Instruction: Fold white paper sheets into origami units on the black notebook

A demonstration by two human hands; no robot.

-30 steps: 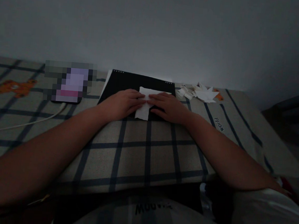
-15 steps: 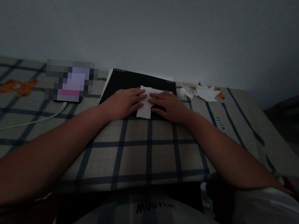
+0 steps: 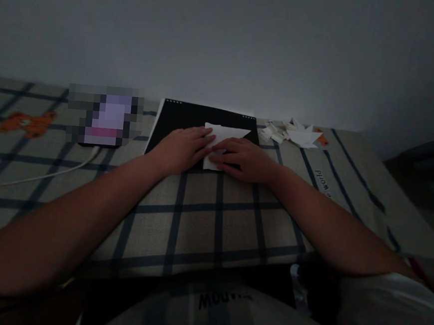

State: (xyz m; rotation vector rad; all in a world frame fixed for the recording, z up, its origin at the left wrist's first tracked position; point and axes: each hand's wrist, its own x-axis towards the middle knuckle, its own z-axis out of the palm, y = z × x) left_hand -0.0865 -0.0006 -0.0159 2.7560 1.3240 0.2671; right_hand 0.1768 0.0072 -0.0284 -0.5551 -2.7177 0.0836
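A folded sheet of white paper (image 3: 229,132) lies on a black notebook (image 3: 185,116) near the middle of the table. From the left, my left hand (image 3: 182,150) rests with its fingers stretched out, the tips touching the paper's left edge. My right hand (image 3: 245,159) lies over the paper's lower right part, fingers extended and slightly apart. Part of the paper is hidden beneath that hand. Both hands press from above rather than wrap around anything.
A phone (image 3: 109,119) with a blurred-out screen lies at the left, a white cable (image 3: 58,172) plugged into its near end. Right of the notebook sit several folded white paper pieces (image 3: 303,136). A checked cloth (image 3: 196,231) covers the table, with the wall (image 3: 226,48) behind.
My right hand has shifted slightly left and down over the paper, covering more of its lower part. My left hand stays almost in place at the paper's left edge.
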